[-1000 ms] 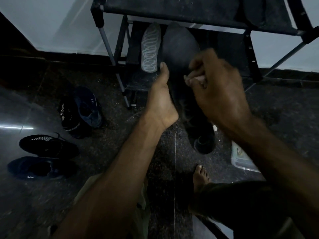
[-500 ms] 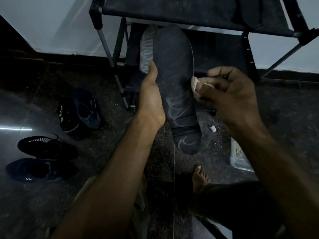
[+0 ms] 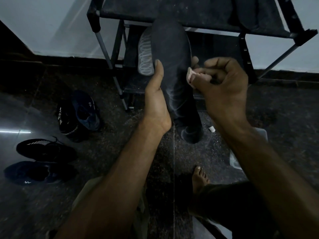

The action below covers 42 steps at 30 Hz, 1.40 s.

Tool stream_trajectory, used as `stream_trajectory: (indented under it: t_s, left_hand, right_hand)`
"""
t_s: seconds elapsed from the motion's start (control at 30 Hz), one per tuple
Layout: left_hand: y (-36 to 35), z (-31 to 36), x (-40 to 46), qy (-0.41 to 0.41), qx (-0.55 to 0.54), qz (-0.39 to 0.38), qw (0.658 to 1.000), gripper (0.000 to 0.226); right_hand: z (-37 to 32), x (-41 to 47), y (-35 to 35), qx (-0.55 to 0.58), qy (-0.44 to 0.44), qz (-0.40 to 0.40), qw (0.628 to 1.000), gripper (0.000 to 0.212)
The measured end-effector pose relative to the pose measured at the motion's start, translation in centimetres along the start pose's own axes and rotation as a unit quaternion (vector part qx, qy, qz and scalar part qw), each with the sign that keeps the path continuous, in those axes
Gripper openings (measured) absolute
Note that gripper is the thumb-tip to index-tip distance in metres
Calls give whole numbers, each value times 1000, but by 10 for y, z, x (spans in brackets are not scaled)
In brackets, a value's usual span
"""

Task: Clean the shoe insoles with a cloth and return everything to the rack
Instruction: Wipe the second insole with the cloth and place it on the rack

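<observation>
Rack point(image 3: 198, 12) is standing ahead, dark insole point(image 3: 174, 69) being held up in front of it. Wiping should be running heel to toe with firm backing behind. Left hand point(image 3: 156, 102) is gripping the insole's left edge, thumb along it. Right hand point(image 3: 222, 83) is pinching a small pale cloth point(image 3: 191, 75) at the right edge.

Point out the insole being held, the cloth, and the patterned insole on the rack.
held insole point(image 3: 172, 54), head view, on its broad dark forefoot.
cloth point(image 3: 190, 75), head view, on the pale wad at the fingertips.
patterned insole point(image 3: 144, 54), head view, on its white looped lines.
</observation>
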<state>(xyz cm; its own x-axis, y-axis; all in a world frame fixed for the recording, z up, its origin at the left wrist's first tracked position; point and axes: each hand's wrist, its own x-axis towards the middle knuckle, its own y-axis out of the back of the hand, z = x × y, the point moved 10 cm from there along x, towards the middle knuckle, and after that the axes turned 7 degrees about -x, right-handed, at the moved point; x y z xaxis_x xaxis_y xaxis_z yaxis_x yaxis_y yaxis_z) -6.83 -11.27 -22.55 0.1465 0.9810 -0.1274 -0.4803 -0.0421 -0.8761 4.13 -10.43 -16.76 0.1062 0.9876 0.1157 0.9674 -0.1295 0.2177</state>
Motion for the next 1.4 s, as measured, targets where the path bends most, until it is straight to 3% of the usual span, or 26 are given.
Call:
stream_trajectory:
  t_s: [0.17, 0.3, 0.5, 0.7, 0.93, 1.2, 1.4]
  left_hand:
    - [9, 3, -7, -13, 1, 74, 997, 67]
    - [6, 3, -6, -10, -12, 58, 998, 68]
    - [4, 3, -6, -1, 4, 29, 1000, 85]
    - [-4, -1, -7, 5, 5, 19, 1000, 80]
    - [1, -2, -3, 13, -10, 4, 1000, 92]
    - [1, -8, -7, 25, -5, 42, 999, 85]
    - [-1, -8, -7, 36, -22, 11, 999, 90]
  right_hand:
    - [-33, -5, -6, -209, 163, 0, 964, 26]
    - [-40, -9, -14, -291, 205, -12, 934, 24]
    - [-38, -41, -36, -318, 241, -86, 913, 26]
    - [-43, -8, -10, -332, 215, -28, 918, 26]
    - [-40, -44, -42, -296, 215, -111, 924, 24]
    - [-45, -13, -19, -302, 204, -51, 930, 30]
    - [-45, -49, -40, -306, 233, -91, 919, 27]
